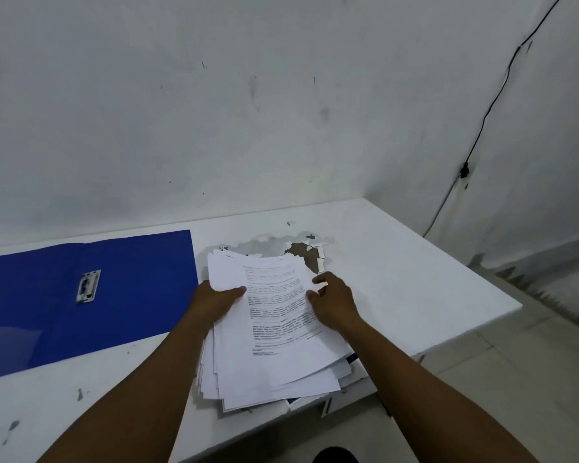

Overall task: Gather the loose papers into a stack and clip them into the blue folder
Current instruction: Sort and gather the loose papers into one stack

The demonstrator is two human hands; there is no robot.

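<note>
Papers (pixel 274 329) splayed, long axis running away from her; left hand (pixel 214 299) and right hand (pixel 335 305) pinch opposite edges. Folder (pixel 81 295) open just left, clip (pixel 88 285) nearer left hand.

The folder (pixel 91 295) is deep blue with a silvery clip (pixel 88 285); the papers (pixel 274 325) are white (black print), the counter (pixel 415 272) white.

Hands: two, left hand (pixel 214 300) and right hand (pixel 335 304)
Blue folder (pixel 141 289): one, lying open
Metal clip (pixel 88 285): one
Paper stack (pixel 274 332): one; sheets too many to count
Desk (pixel 415 279): one
Wall cable (pixel 482 128): one
</note>
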